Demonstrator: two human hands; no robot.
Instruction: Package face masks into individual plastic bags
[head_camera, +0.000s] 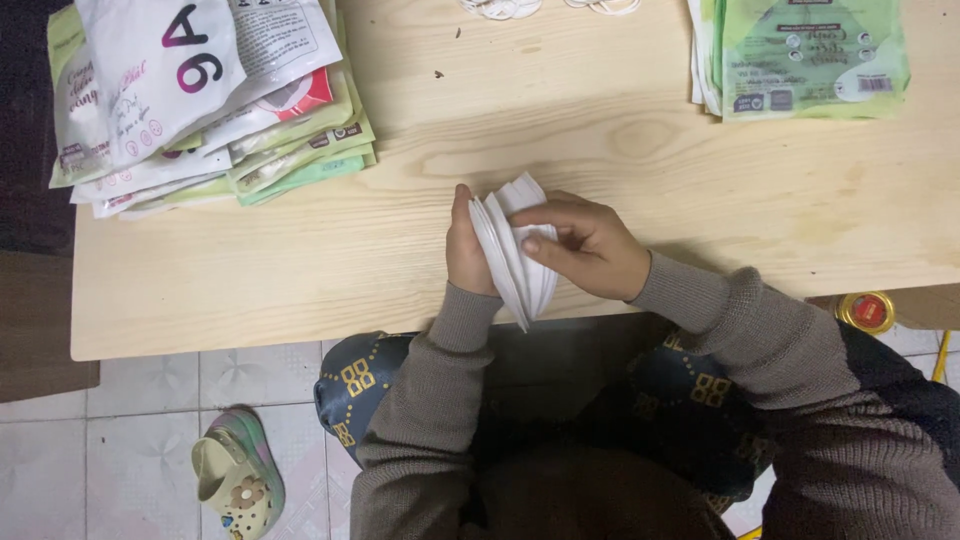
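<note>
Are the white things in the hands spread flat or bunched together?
Bunched together: the white stack stands on edge between the left hand and right hand.

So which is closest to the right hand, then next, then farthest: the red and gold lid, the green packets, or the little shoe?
From the right hand, in the head view:
1. Red and gold lid, low on its right.
2. Green packets, table's top right corner.
3. Little shoe, on the floor, far lower left.

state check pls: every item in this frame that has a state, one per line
stack of white folded pieces: held on edge, fanned, over the table's near edge
left hand: gripping the stack's left side
right hand: fingers on the stack's right side
left pile of packets: flat, messy, splayed
right pile of green packets: flat, fairly squared
clog: on the floor, upright
</note>
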